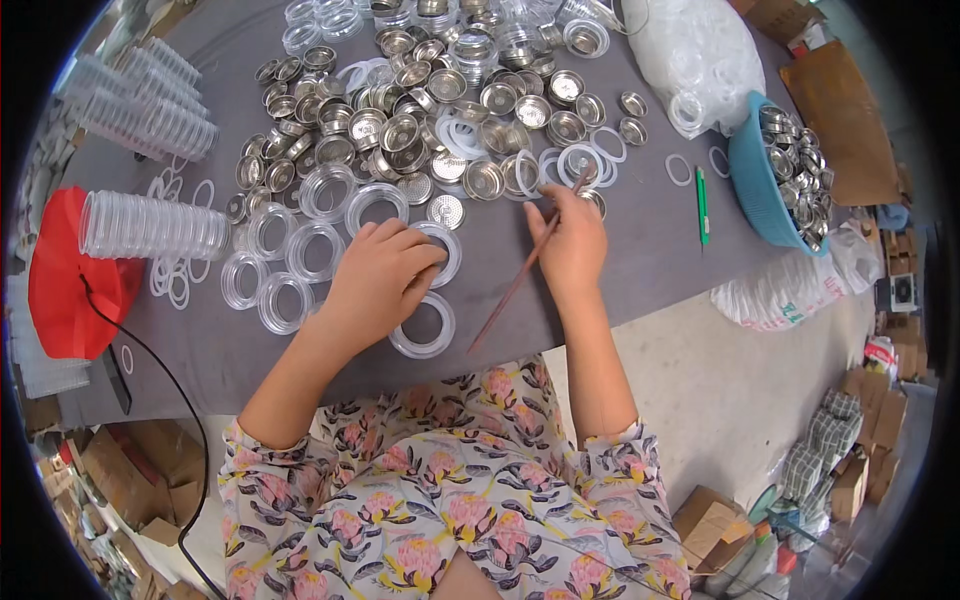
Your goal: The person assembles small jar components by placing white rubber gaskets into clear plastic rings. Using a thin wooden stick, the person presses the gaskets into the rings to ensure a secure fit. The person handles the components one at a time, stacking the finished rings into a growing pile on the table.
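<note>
Over the grey tabletop [640, 262] slants a slim reddish-brown stick [516, 280].

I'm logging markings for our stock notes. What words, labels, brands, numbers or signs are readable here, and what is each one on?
None can be read clearly enough to quote.
Bag: red and green print, too small and blurred to read.
Metal caps: small marks on some, too small to read.
Stick in the right hand: no text that I can make out.

head view | from above | facing down | near hands [573, 245], table [645, 240]
</note>
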`<state>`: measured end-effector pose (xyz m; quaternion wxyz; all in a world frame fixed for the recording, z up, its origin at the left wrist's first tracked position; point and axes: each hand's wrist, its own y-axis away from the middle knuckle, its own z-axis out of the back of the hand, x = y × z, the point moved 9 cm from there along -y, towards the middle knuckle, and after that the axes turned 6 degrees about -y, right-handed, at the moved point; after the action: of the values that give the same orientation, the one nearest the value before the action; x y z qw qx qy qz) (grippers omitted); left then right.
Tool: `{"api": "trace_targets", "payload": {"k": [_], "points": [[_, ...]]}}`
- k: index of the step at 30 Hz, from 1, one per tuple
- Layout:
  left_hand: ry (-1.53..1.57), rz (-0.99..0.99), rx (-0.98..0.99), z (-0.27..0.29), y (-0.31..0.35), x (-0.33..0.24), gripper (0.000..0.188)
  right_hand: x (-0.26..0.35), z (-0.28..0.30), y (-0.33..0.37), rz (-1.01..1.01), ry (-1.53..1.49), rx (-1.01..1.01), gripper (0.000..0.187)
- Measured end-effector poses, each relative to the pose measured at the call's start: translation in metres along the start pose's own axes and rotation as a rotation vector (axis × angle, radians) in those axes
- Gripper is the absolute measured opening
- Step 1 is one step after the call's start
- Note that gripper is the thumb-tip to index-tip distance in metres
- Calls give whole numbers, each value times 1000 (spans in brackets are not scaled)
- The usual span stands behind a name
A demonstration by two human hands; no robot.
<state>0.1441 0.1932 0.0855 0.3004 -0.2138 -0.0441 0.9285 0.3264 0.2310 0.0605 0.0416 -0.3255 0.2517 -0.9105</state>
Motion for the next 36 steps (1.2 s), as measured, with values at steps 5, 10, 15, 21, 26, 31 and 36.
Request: {"api": "trace_targets", "payload": {"k": [5,10,15,21,26,31,36], "points": [[135,28,-91,14,5,1,22,1,7,2,110,2,-136,18],[508,222,-404,33,7,3,22,44,35,19,288,-218,-163,17],[493,104,-327,31,3,-1,19,69,37,34,305,-436,-63,21],[635,377,-333,24,31,35,16,62,20,38,64,-593,15,18],[892,760,-458,29,48,96,16,30,-3,55,-26,-588,3,17],[786,804,-316,18,45,117,21,21,-9,58,-94,-605,-3,17],[260,693,-271,31,37,114,18,10,3,50,-35,-430,-121,17]]}}
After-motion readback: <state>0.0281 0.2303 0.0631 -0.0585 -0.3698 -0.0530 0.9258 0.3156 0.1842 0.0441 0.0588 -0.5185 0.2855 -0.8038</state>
